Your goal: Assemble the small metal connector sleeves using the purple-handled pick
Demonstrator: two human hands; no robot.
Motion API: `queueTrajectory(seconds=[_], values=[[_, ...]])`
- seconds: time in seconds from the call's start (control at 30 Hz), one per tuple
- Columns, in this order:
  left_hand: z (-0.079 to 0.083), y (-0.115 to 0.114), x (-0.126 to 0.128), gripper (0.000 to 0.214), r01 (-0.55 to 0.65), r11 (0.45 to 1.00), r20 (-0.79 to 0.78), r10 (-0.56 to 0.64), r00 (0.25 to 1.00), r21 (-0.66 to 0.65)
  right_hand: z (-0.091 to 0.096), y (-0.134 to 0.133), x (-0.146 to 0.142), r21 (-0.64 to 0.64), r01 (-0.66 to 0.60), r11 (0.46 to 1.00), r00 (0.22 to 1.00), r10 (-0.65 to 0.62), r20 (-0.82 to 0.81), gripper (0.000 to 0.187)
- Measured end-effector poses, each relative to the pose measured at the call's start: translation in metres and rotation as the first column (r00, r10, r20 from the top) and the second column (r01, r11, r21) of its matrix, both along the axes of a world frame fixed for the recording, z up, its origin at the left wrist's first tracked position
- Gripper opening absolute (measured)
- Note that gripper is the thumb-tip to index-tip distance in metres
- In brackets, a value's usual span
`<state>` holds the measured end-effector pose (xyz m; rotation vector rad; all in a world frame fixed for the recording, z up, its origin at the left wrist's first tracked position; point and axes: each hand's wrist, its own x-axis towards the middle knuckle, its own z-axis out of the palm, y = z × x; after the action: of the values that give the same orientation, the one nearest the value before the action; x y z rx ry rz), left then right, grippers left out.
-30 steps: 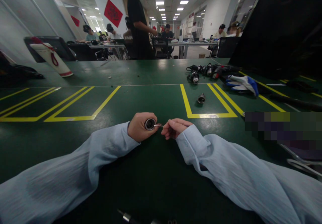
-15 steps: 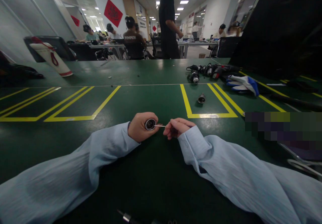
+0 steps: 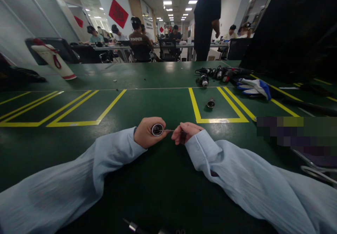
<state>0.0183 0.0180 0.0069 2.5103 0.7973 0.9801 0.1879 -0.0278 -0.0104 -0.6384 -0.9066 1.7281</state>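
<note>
My left hand (image 3: 149, 132) is closed around a round metal cylindrical part (image 3: 157, 129), its open end with a bright rim and dark inside facing me. From my right hand (image 3: 185, 133) a thin metal rod (image 3: 169, 131) points left, its tip overlapping the part's opening. My right fingers are pinched on the rod; whatever handle it has is hidden in the palm. Both hands are just above the green table (image 3: 163, 107). At the bottom edge lies a tool with a metal collar and pointed tip (image 3: 133, 226), partly cut off by the frame.
A small metal cup-shaped part (image 3: 211, 102) rests inside a yellow tape outline (image 3: 221, 121). Behind it are several dark cylindrical tools (image 3: 218, 73) and a blue-white glove (image 3: 254, 88). A white cylindrical bag (image 3: 54, 60) stands far left. People sit and one stands beyond the table.
The rod's angle has shifted slightly and its tip reaches a little further left over the opening. My left hand stays in place. The standing person in black has moved right.
</note>
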Motion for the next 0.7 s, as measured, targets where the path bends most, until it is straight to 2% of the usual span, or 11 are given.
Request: queueTrajectory(seconds=[0.13,0.37,0.7], values=[[-0.0011,-0.0001,0.0001,0.016,0.007,1.000,0.004,-0.007,1.000,0.020,0.0000,-0.0022,-0.0015,0.029,0.012,1.000,1.000,-0.012,0.005,0.022],[-0.0016,0.0013,-0.0003,0.015,0.022,0.999,0.003,-0.022,1.000,0.039,-0.0011,-0.0069,-0.0083,0.070,0.107,0.992,0.994,-0.107,0.009,0.021],[-0.0027,0.0013,-0.0007,0.015,0.044,0.998,0.010,-0.044,0.999,-0.036,-0.0051,-0.0012,-0.0072,0.012,0.012,1.000,0.998,-0.011,-0.068,0.024]])
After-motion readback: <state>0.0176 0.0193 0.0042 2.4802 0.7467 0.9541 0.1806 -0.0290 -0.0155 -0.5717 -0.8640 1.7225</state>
